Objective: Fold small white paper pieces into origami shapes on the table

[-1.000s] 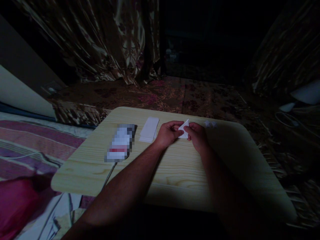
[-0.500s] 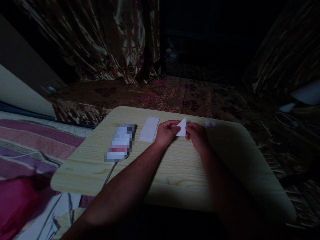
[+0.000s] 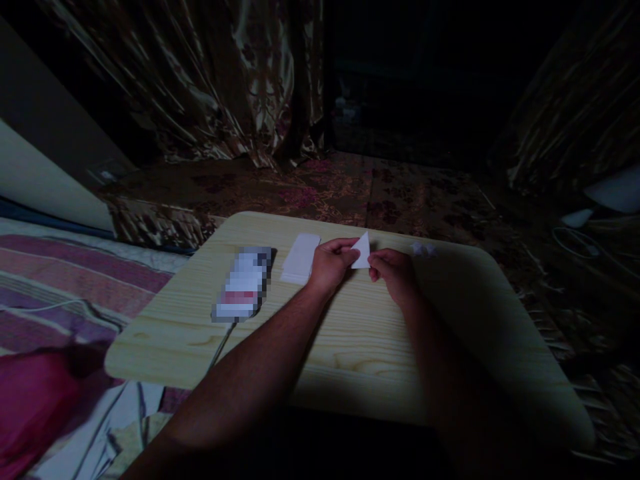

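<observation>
A white piece of paper folded to a triangle point(image 3: 363, 253) points upward above the wooden table point(image 3: 350, 340). My left hand point(image 3: 330, 263) pinches it from the left, thumb in front and fingers behind. At its lower right corner, the closed thumb and forefinger of my right hand point(image 3: 393, 270) grip the edge. Just left of my left hand lies a stack of white paper strips point(image 3: 301, 257), partly covered by that hand. Two small white folded paper pieces point(image 3: 424, 249) rest beyond my right hand, too dim to make out fully.
A phone point(image 3: 243, 285), blurred by pixels, lies at the table's left with a cable point(image 3: 221, 347) running off the near edge. A striped bed cover point(image 3: 75, 273) and a pink cloth-like thing point(image 3: 35, 407) are at the left. Patterned curtains point(image 3: 270, 80) hang behind.
My right hand has shifted down slightly along the paper triangle's right edge, so more of that edge shows. The left hand keeps its pinch. The view has moved a little.
</observation>
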`<state>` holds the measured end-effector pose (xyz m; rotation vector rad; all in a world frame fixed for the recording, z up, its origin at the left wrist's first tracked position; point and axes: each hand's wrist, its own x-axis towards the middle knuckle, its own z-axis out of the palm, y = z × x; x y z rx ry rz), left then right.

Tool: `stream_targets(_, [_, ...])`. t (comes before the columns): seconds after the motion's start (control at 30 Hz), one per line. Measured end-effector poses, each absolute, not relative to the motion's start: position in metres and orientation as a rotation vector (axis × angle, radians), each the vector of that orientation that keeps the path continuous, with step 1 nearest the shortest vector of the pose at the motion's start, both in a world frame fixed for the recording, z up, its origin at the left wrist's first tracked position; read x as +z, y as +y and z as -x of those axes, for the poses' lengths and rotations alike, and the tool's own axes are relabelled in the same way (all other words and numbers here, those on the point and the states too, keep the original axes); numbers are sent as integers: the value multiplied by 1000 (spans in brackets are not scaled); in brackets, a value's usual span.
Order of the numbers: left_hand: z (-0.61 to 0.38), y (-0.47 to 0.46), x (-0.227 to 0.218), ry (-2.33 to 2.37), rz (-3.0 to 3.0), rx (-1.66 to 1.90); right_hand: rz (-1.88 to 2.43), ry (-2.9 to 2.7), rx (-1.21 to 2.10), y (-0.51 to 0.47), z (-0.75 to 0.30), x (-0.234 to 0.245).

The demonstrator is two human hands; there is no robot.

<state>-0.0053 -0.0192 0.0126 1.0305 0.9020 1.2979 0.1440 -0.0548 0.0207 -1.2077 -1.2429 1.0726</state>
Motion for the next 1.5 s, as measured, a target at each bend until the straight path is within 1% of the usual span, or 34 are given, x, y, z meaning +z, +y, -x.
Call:
stream_targets(0.37, [6,-20,12,913,-1067,1320,1230,-1187,1026,-52,-141,18])
stream_targets(0.63, [4,-21,15,913,-1048,1314,1231,-1209,1064,-53,-142,20])
stream_targets(0.9, [1,-25,8,824,-1147,1175,1307,-1200,959,-50,-144,20])
stream_targets(1.5, [-2,-26,6,807,-1160,1165,1316,-1204,919,-49,-145,16])
